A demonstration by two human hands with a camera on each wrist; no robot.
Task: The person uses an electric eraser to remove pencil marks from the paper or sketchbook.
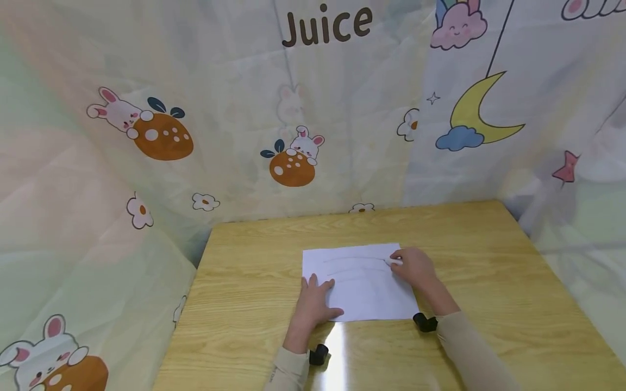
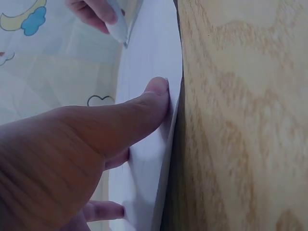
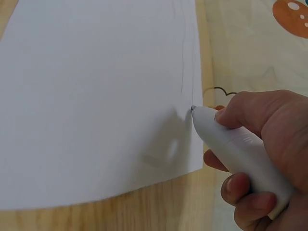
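A white sheet of paper (image 1: 364,298) lies on the wooden table, with a few thin, slightly curved lines across its upper part. My left hand (image 1: 313,304) rests on the sheet's left side with fingers spread, and its thumb (image 2: 144,108) presses near the front edge. In my right hand (image 1: 415,267) I grip a thick white pen-shaped tool (image 3: 236,149) with a small dark tip. That tip touches the paper near the upper right corner, at the end of one line. Whether the lines are drawn or cut I cannot tell.
The wooden table (image 1: 244,304) extends around the sheet on all sides. Behind and beside it hangs a printed cloth (image 1: 225,125) with rabbits, oranges and a moon. A small black device (image 1: 319,355) sits at my left wrist, another (image 1: 424,322) at my right.
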